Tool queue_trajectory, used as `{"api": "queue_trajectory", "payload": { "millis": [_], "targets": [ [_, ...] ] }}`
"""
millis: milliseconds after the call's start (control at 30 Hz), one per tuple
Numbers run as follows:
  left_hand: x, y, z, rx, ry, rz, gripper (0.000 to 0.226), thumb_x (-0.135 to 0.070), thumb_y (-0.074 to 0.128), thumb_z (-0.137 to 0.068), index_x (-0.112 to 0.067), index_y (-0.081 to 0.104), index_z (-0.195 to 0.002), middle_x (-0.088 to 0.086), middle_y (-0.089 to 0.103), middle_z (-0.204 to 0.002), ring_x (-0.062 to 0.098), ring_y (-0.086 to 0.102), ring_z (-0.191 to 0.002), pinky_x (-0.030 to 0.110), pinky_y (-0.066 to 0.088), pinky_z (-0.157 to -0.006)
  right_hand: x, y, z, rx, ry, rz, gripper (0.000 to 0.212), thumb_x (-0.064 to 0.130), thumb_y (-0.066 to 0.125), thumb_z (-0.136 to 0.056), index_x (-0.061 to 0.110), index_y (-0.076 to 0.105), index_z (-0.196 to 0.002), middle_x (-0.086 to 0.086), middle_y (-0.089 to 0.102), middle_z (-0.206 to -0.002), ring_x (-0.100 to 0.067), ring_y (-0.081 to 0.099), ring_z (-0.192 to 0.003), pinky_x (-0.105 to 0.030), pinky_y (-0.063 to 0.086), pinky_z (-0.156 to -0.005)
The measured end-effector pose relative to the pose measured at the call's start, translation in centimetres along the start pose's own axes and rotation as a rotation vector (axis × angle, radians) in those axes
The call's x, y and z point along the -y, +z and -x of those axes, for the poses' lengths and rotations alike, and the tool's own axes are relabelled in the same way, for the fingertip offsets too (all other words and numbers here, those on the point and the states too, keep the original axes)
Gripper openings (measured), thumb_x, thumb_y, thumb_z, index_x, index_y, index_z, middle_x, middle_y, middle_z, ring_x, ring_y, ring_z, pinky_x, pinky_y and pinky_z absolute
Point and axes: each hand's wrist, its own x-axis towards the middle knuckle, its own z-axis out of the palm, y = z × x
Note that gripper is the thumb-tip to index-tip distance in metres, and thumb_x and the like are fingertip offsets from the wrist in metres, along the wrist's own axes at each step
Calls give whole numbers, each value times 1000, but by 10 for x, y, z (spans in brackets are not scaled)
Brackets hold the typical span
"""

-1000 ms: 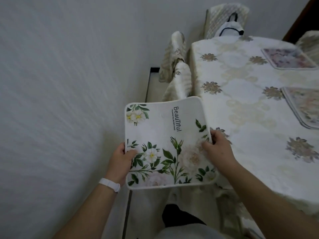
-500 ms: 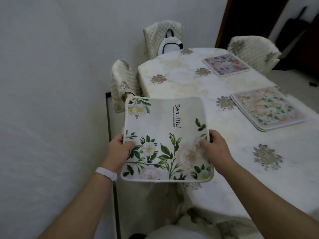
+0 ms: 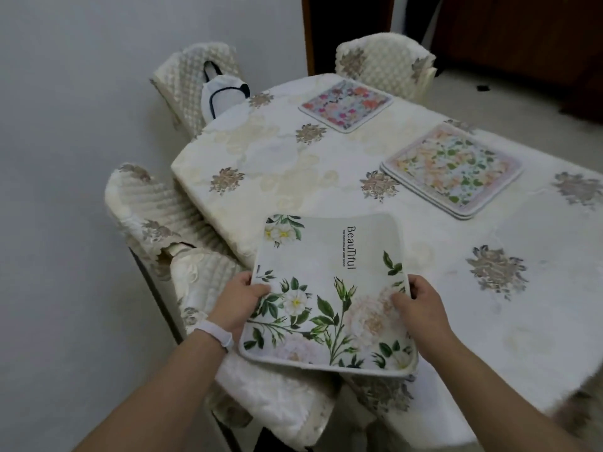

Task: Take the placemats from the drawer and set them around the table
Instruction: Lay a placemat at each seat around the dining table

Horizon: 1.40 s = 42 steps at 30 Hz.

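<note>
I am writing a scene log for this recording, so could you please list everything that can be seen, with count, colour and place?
white placemat with green leaves: one, held over the near table edge
colourful floral placemat: one, pink and orange, flat at the far end
pastel floral placemats: a stack, exact count unclear, right side of the table
table: one, cream cloth with grey-gold flowers
chairs: three visible, cream quilted covers, two far, one near left
bag: one, white with dark trim, on the far left chair
wristband: one, white, left wrist
left hand: grips the mat's left edge
right hand: grips the mat's right edge
</note>
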Motion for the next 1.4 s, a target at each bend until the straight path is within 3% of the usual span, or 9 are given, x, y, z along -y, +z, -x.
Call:
{"api": "queue_trajectory", "payload": {
  "millis": [167, 300, 533, 800, 1067, 1133, 1233, 1400],
  "targets": [
    [-23, -4, -81, 127, 89, -191, 15, -1, 62, -88, -12, 69, -95, 12, 75, -91, 31, 72, -84, 38, 60, -70, -10, 45, -13, -174, 112, -26, 20, 8, 57, -91, 18, 57, -108, 0, 65, -99, -18, 62, -85, -32, 47, -63],
    [-30, -5, -137, 229, 113, -260, 16, -2, 62, -87, -14, 70, -94, 7, 75, -93, 25, 72, -83, 37, 59, -75, -13, 78, -25, -305, 178, -14, 22, 10, 57, -91, 18, 54, -111, 1, 63, -98, -18, 61, -84, -31, 46, -63],
    [-49, 4, -200, 370, 213, -394, 14, -4, 63, -87, -12, 69, -97, 1, 73, -88, 15, 69, -74, 18, 52, -55, -16, 118, -35, -460, 270, -58, 20, 10, 56, -92, 18, 53, -110, -3, 62, -93, -17, 57, -74, -30, 46, -59],
    [-50, 30, -245, 506, 296, -514, 15, -7, 66, -86, -12, 69, -100, 1, 72, -93, 15, 68, -81, 24, 52, -68, -30, 136, -36, -578, 353, -72, 19, 11, 55, -93, 18, 52, -111, 5, 58, -92, -8, 55, -78, -25, 40, -57],
    [-42, 39, -257, 534, 323, -519, 16, -8, 64, -86, -14, 69, -101, -4, 71, -90, 14, 69, -83, 26, 55, -71, -33, 131, -45, -640, 327, -32, 22, 12, 57, -92, 23, 53, -111, 11, 60, -90, -4, 57, -77, -22, 43, -58],
    [-39, 38, -257, 528, 329, -509, 16, -9, 65, -87, -15, 67, -101, -1, 72, -93, 18, 69, -86, 32, 57, -77, -33, 129, -47, -618, 320, 10, 21, 13, 56, -92, 23, 52, -110, 11, 60, -89, -5, 57, -77, -22, 43, -59],
    [-38, 35, -257, 510, 336, -502, 22, -11, 66, -86, -14, 62, -108, 3, 72, -99, 19, 69, -88, 38, 57, -83, -34, 125, -47, -587, 315, 72, 21, 15, 56, -92, 18, 55, -113, 4, 63, -92, -13, 60, -80, -27, 46, -62],
    [-37, 29, -263, 503, 378, -519, 39, -9, 62, -90, -14, 54, -128, 1, 64, -100, 13, 61, -82, 36, 52, -86, -36, 124, -50, -570, 344, 126, 41, 18, 60, -89, 14, 50, -129, 1, 63, -99, -17, 62, -84, -34, 53, -73]
  ]
}}
